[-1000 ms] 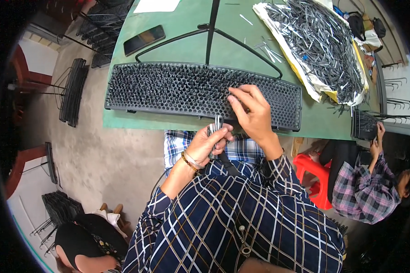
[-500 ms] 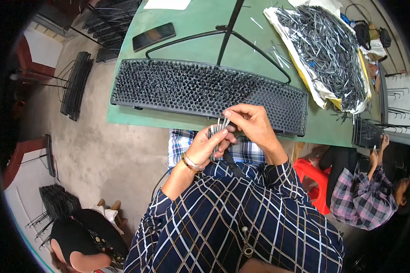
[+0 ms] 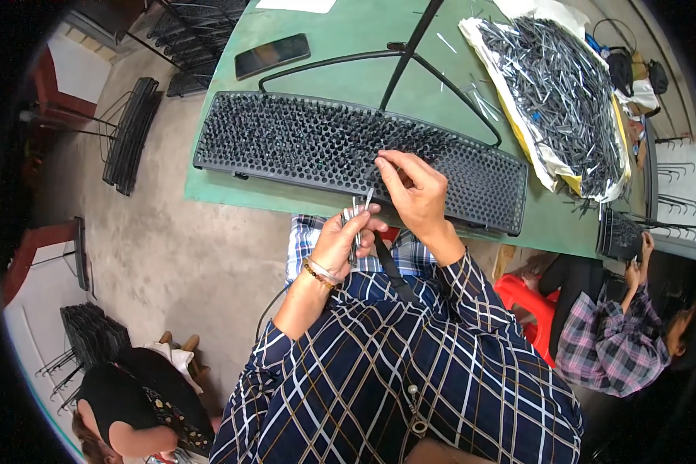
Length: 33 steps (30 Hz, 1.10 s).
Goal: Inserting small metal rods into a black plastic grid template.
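Observation:
A long black rack (image 3: 487, 185) full of small round holes lies across the table in front of me. Slim dark pieces (image 3: 286, 135) stand upright in its left and middle part; towards the right end the holes show bare. Below the rack's near edge, my left hand (image 3: 342, 241) is closed around a bunch of thin grey and black sticks (image 3: 356, 224), their tips poking out above the fingers. My right hand (image 3: 416, 189) reaches over the middle of the rack with thumb and forefinger pinched at the holes. Whatever sits between those fingertips is too small to make out.
A black metal frame (image 3: 410, 73) rises behind the rack on the green table (image 3: 340, 85). A phone (image 3: 272, 56) lies at the back left. An open white sack (image 3: 564, 100) of sticks stands at right. Two people work nearby, beside a red stool (image 3: 530, 309) and racks.
My right hand has moved up from the bunch in my left hand to the rack's holes. The left hand has sunk slightly left, still holding the sticks. The whole view has shifted a little.

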Each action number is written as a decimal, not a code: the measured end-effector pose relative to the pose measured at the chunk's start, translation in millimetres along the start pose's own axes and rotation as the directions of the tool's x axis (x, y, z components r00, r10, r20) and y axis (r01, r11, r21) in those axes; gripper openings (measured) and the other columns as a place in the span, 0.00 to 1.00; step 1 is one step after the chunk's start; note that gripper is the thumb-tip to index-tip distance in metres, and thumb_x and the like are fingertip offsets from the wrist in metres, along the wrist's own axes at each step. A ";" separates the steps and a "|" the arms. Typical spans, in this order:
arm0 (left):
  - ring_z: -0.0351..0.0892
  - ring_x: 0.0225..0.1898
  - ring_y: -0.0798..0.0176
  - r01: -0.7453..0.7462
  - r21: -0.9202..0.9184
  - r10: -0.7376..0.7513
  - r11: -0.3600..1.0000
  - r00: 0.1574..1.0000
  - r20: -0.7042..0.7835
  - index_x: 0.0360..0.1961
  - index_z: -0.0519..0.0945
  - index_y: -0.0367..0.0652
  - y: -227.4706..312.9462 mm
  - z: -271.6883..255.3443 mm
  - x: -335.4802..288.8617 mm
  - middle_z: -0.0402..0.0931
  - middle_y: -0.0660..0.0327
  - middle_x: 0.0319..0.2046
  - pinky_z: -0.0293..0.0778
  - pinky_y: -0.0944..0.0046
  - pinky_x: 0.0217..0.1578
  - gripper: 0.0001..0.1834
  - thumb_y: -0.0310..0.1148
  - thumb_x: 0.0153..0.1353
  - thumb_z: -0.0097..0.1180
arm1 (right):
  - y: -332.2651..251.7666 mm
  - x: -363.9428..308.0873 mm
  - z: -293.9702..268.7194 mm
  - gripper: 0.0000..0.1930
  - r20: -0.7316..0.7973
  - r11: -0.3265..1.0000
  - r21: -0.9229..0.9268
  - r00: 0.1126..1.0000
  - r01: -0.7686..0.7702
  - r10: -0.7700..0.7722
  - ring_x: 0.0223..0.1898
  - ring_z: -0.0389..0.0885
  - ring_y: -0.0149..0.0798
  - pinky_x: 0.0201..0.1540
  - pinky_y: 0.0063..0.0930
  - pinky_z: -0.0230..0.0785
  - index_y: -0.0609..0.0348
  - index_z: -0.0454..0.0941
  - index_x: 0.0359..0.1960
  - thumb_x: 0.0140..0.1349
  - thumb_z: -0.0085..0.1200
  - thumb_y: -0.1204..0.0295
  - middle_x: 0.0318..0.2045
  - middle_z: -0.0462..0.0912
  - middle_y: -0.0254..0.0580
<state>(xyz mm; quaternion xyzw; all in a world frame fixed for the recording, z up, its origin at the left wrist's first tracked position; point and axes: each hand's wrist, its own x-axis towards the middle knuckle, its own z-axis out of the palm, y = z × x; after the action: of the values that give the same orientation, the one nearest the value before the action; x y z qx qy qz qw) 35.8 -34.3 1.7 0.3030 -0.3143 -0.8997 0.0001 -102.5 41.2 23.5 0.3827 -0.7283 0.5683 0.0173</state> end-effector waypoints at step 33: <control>0.71 0.30 0.71 0.079 0.039 -0.085 0.996 0.980 0.181 0.48 0.69 0.33 0.6 0.7 -5.2 0.76 0.50 0.39 0.67 0.74 0.25 0.16 0.26 0.59 0.47 | -10.8 -6.1 -10.9 0.08 0.029 0.993 -0.068 0.994 -0.099 0.101 0.19 0.74 0.23 0.19 0.16 0.64 0.63 0.79 0.36 0.53 0.58 0.77 0.28 0.80 0.39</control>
<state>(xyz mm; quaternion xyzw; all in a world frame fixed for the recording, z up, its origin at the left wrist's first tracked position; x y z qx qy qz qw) 39.5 -33.4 5.3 0.2317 -0.3146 -0.9178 -0.0706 -96.4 53.0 33.3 0.3540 -0.7652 0.5377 -0.0104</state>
